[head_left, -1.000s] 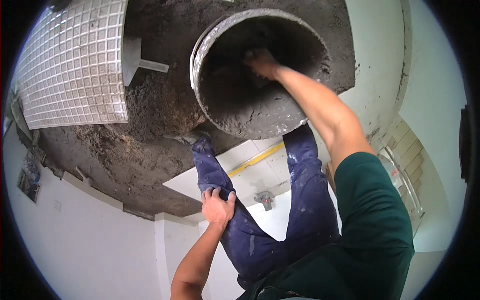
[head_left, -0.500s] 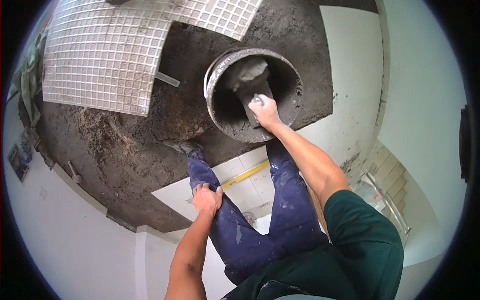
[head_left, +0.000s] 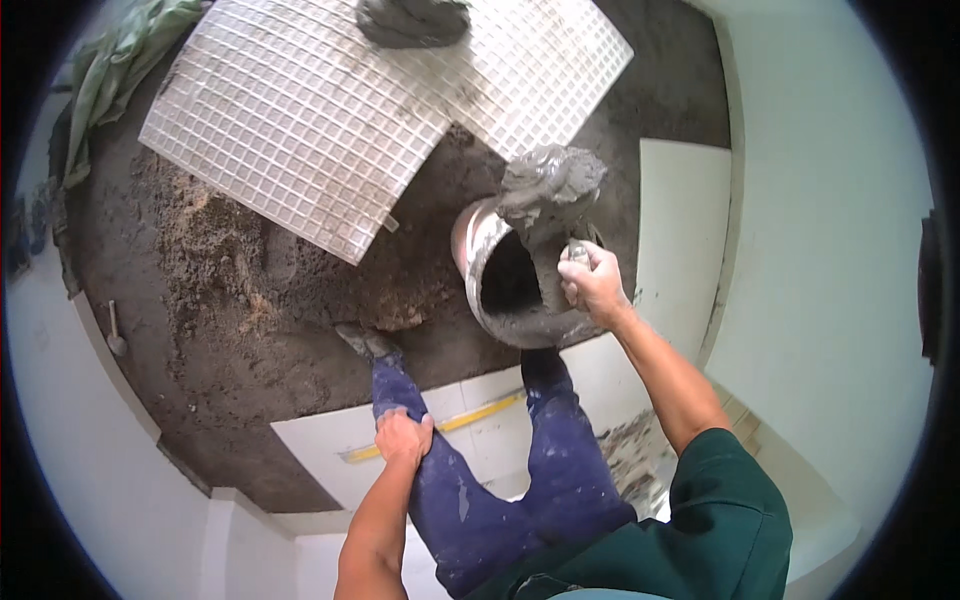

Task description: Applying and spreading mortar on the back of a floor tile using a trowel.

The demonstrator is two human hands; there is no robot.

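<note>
My right hand [head_left: 596, 285] is closed around the handle of a trowel [head_left: 549, 272], whose blade carries a thick heap of wet grey mortar [head_left: 553, 185]. It holds the loaded trowel above the mouth of a mortar-smeared bucket [head_left: 474, 246] between my feet and the tiles. Part of the bucket's rim is hidden behind the trowel and hand. My left hand [head_left: 403, 436] rests on my left knee, thumb apart from the fingers, with nothing in it. Beyond the bucket lie large tiles [head_left: 290, 120], their gridded backs facing up, with a lump of mortar [head_left: 412, 22] on them.
Rough dark mortar bed [head_left: 250, 350] covers the floor, with loose sandy rubble at left. White tiles lie at right [head_left: 684, 220] and near my feet, where a yellow level [head_left: 485, 412] rests. A small mallet-like tool [head_left: 116, 335] lies by the left wall; green cloth [head_left: 125, 70] lies far left.
My right hand has lifted the trowel up out of the bucket with a heap of mortar on it. The view has shifted, showing more of the gridded tiles. My left hand stays on the knee.
</note>
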